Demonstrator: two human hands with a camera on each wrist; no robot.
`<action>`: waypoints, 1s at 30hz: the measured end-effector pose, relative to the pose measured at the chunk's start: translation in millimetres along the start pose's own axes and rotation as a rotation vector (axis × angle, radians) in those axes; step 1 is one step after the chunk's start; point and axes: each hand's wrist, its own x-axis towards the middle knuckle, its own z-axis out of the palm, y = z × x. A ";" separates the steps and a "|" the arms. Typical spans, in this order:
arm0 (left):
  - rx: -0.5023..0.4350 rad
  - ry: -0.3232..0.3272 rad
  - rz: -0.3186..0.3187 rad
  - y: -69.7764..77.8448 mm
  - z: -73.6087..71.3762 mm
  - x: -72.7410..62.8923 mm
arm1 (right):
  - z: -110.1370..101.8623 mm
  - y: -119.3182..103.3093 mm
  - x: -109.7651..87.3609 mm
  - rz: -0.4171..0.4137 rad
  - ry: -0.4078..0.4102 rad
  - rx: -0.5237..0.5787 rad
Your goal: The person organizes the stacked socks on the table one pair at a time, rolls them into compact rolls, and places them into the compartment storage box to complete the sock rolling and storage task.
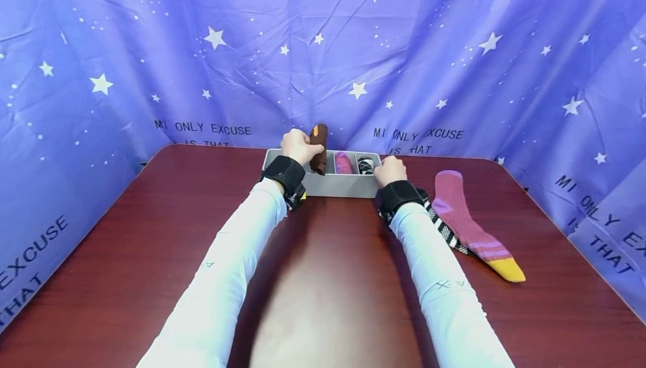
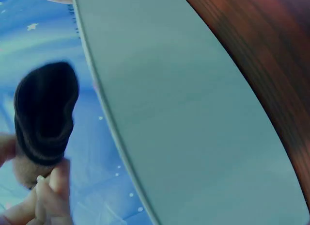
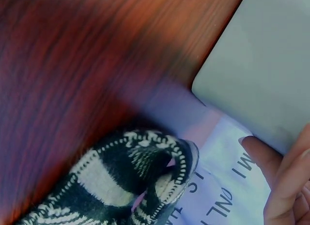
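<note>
In the head view my left hand (image 1: 299,146) holds a rolled brown sock (image 1: 319,149) upright over the grey divided box (image 1: 343,185). The sock has a small orange mark near its top. In the left wrist view, thumb and fingers pinch the dark roll (image 2: 46,113) beside the box wall (image 2: 184,108). My right hand (image 1: 391,170) is at the box's right end, its curled fingers against the wall; part of that grip is hidden. Inside the box, a rolled pink sock (image 1: 343,163) and a rolled black-and-white sock (image 1: 365,165) sit in separate compartments.
To the right, a flat pink sock (image 1: 456,211) with a yellow toe lies partly over a black-and-white patterned sock (image 1: 446,233). The dark red table (image 1: 151,256) ends at a blue star-patterned curtain (image 1: 282,87) behind the box.
</note>
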 end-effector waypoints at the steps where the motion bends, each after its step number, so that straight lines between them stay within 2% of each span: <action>1: 0.007 0.022 -0.002 -1.2 4.7 1.8 | 2.2 0.3 -1.5 0.001 -0.004 0.007; 3: 0.025 0.054 -0.006 -3.3 13.2 4.5 | 6.0 1.7 -3.3 -0.001 -0.009 0.011; 5: 0.052 0.053 -0.015 -4.8 20.1 6.3 | 8.2 2.6 -3.8 0.000 -0.007 0.015; 10: 0.124 -0.035 -0.066 -4.7 31.8 10.3 | 9.2 2.2 -1.8 0.018 -0.002 0.026; 13: 0.201 -0.065 -0.036 -1.5 37.6 12.9 | 7.0 1.5 0.1 0.026 -0.002 0.025; 17: 0.344 -0.099 0.084 2.9 46.1 11.9 | 4.4 0.7 0.8 0.036 -0.007 0.006; 19: 0.398 -0.117 0.122 4.2 49.4 10.3 | 3.9 0.1 0.8 0.038 -0.011 0.005; 25: 0.476 -0.181 0.093 8.5 53.6 8.2 | 2.6 0.4 2.5 0.030 -0.009 0.017; 30: 0.554 -0.264 0.093 10.5 56.7 10.5 | 5.2 1.6 5.1 0.035 -0.011 0.015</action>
